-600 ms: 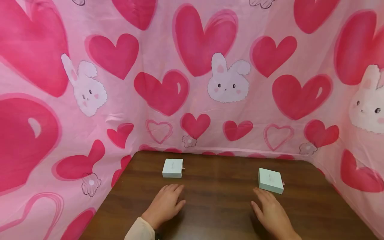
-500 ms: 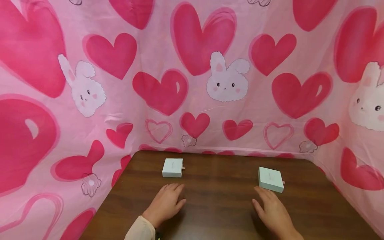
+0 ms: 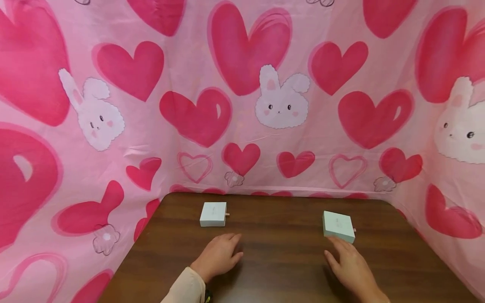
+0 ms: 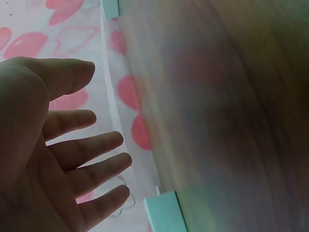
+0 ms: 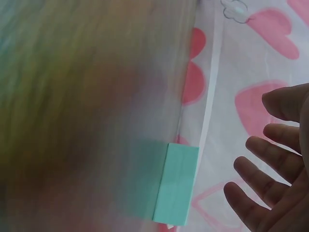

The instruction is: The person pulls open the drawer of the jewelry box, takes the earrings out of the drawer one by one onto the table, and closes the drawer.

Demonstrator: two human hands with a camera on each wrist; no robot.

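Note:
Two small pale mint-green boxes lie flat on the brown wooden table, each with a little ribbon tab on its right side. In the head view my left hand (image 3: 219,256) hovers in front of the left box (image 3: 213,214), fingers loosely extended and holding nothing. My right hand (image 3: 353,266) is just in front of the right box (image 3: 338,226), its fingertips overlapping that box's near edge. Both wrist views show the fingers spread and relaxed; a box (image 4: 165,212) appears beyond the left hand's fingers and a box (image 5: 177,184) beyond the right's.
The wooden table (image 3: 276,252) has rounded far corners. Pink cloth (image 3: 242,122) printed with hearts and rabbits hangs around its back and sides. A light sleeve (image 3: 186,287) covers the left forearm, with a dark band at the wrist.
My left hand has shifted slightly right relative to its box, and the right hand a little to the right too. The head view has turned slightly. Both boxes stay in place.

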